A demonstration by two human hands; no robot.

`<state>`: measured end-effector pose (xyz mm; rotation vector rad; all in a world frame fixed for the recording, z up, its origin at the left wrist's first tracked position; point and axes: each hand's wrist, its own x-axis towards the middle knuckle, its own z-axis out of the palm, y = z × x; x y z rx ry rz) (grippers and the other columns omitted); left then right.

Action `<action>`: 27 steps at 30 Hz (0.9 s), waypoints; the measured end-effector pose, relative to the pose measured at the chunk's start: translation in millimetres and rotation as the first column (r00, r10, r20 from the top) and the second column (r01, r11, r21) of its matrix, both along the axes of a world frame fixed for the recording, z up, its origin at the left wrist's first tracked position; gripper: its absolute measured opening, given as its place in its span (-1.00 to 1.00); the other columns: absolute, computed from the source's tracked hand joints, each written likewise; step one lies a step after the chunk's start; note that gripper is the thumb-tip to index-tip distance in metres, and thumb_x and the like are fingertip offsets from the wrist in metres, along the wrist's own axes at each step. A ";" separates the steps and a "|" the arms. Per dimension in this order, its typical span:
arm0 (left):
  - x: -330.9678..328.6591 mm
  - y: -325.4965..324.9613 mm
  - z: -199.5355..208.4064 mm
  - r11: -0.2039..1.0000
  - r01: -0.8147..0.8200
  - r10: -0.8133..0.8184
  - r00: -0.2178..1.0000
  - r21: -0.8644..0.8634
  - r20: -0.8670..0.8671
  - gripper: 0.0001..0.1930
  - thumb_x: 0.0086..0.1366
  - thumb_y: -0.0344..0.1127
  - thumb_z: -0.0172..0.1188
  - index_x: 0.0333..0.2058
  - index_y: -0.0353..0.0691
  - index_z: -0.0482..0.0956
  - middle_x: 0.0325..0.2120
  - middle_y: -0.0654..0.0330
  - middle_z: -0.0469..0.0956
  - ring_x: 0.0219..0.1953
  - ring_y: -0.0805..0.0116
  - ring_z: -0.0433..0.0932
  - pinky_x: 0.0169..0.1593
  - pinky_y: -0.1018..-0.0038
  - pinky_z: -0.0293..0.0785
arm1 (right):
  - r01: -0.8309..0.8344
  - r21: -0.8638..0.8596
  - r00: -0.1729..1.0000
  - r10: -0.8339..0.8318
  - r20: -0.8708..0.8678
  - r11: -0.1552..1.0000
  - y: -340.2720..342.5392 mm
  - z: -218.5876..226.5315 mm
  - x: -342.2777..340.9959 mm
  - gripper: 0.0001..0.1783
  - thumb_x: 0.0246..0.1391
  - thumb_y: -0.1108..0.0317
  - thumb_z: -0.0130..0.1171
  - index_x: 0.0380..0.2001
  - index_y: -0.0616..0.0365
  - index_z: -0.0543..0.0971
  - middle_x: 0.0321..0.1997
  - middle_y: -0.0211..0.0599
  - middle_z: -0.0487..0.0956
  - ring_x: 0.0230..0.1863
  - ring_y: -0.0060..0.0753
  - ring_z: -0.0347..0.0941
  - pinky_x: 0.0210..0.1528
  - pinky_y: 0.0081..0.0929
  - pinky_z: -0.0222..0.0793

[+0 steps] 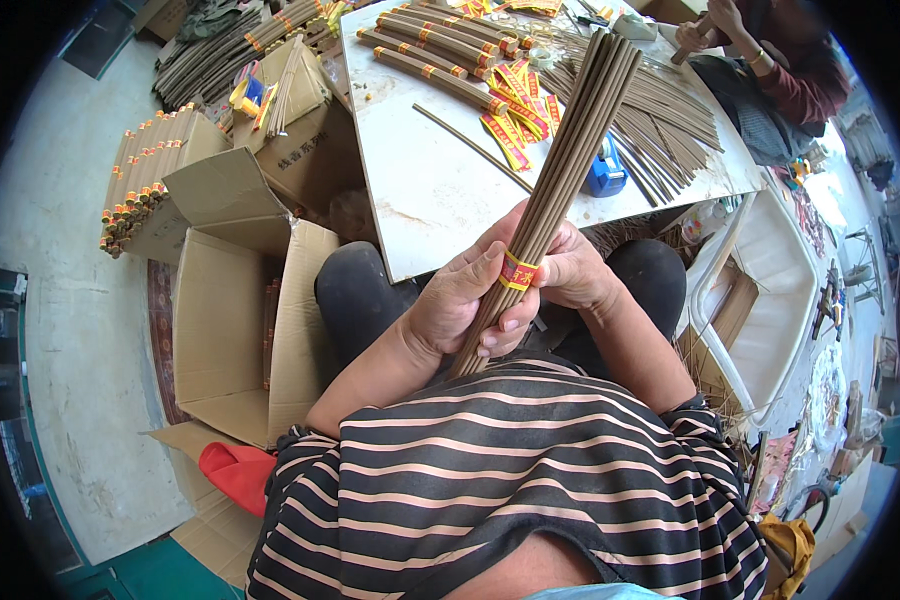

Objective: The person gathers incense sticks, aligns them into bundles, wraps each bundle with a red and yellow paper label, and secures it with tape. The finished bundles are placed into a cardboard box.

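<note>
A bundle of brown incense sticks (572, 160) slants up and away from my lap, over the near edge of the white table. Around its lower part runs a red and yellow paper band (518, 270). My left hand (462, 295) is closed on the bundle at the band, the thumb lying along it. From the other side my right hand (573, 268) grips the same bundle, with its thumb beside the band. The palms and some fingers are hidden behind the sticks.
On the white table (420, 200) lie banded incense bundles (440, 75), loose labels (518, 110), loose sticks (670, 135) and a blue tape dispenser (606, 168). An open carton (225, 320) stands at my left, a white tub (770, 290) at my right. Another person's hands (725, 22) are at far right.
</note>
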<state>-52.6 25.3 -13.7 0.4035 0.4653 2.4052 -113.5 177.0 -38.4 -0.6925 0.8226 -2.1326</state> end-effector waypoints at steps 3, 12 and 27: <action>0.4 -1.3 1.2 1.000 0.008 -0.008 1.000 -0.018 -0.019 -0.45 0.38 -0.09 -0.26 0.28 0.16 -0.20 -0.63 0.08 0.34 -0.77 0.51 0.28 -0.69 0.64 0.32 | -0.015 -0.062 1.000 0.016 0.022 0.998 -2.1 -4.8 1.3 -0.60 -0.10 0.29 0.28 -0.18 0.26 0.51 -0.20 -0.24 0.55 -0.17 -0.43 0.46 0.00 -0.44 0.33; 0.1 -4.0 9.0 0.994 -0.047 0.037 0.994 -0.094 -0.102 -0.38 0.36 -0.03 -0.23 0.28 0.00 -0.25 -0.65 0.11 0.34 -0.80 0.54 0.26 -0.70 0.66 0.29 | -0.027 -0.134 0.980 0.053 0.194 0.991 -10.9 -3.5 9.2 -0.66 -0.04 0.34 0.23 -0.19 0.25 0.49 -0.21 -0.23 0.54 -0.19 -0.40 0.48 -0.04 -0.43 0.38; -20.8 -16.5 9.2 0.833 -0.406 0.349 0.913 -0.375 -0.214 -0.61 0.33 0.00 -0.14 -0.15 -0.22 0.37 -0.59 0.21 0.40 -0.69 0.55 0.35 -0.64 0.70 0.31 | 0.508 0.136 0.860 -0.494 -0.127 0.851 -18.6 17.6 4.0 -0.64 0.14 0.22 0.05 -0.09 0.23 0.37 -0.31 -0.36 0.48 -0.18 -0.55 0.39 -0.06 -0.55 0.28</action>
